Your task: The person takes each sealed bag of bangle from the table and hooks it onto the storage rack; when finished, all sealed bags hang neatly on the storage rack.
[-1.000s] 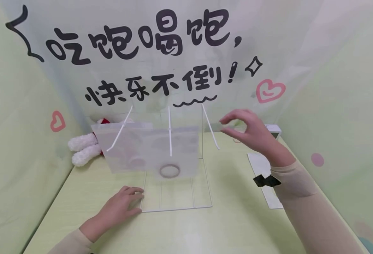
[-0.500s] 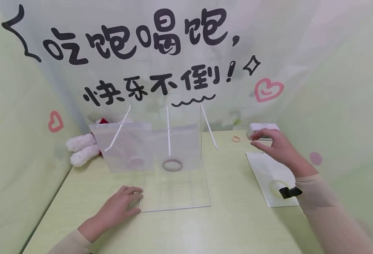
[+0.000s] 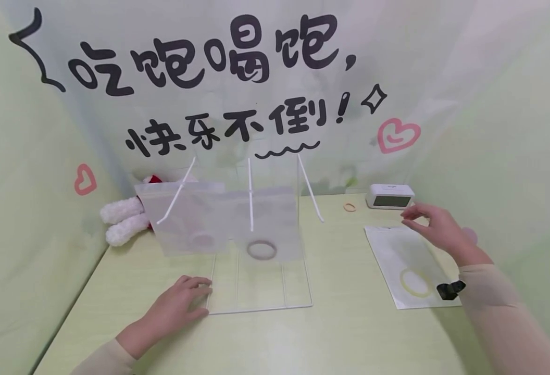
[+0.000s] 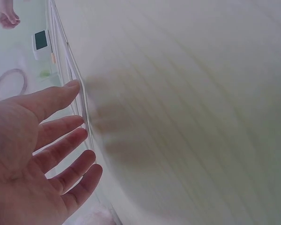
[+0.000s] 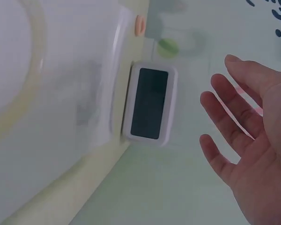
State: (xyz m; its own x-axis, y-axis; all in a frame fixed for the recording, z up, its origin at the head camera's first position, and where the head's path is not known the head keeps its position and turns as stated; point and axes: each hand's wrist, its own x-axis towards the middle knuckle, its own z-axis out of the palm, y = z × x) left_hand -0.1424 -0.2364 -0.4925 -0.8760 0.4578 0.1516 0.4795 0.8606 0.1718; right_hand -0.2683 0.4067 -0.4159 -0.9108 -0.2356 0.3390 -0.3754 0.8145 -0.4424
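My left hand (image 3: 169, 307) lies on the table at the left side of the white wire rack (image 3: 261, 311). Its loosely bent fingertips touch the base wire, and the left wrist view shows the palm and relaxed fingers (image 4: 61, 152). Two frosted zip bags hang on the rack, a left bag (image 3: 176, 208) with something pinkish inside and a middle bag (image 3: 279, 219) holding a mauve ring (image 3: 262, 241). Above a third bag (image 3: 387, 255) on the table, with a yellow ring (image 3: 402, 281) in it, hovers my right hand (image 3: 436, 229). Nothing is between its thumb and fingers.
A white digital clock (image 3: 390, 197) stands at the back right, with a small orange band (image 3: 345, 207) left of it. White plush legs (image 3: 122, 221) stick out behind the left bag. The rack's right prong (image 3: 311, 190) points forward. Cloth walls enclose the table.
My right hand has moved right and down, from beside the rack's right prong to over the bag on the table. The middle bag has swung slightly. My left hand has stayed put.
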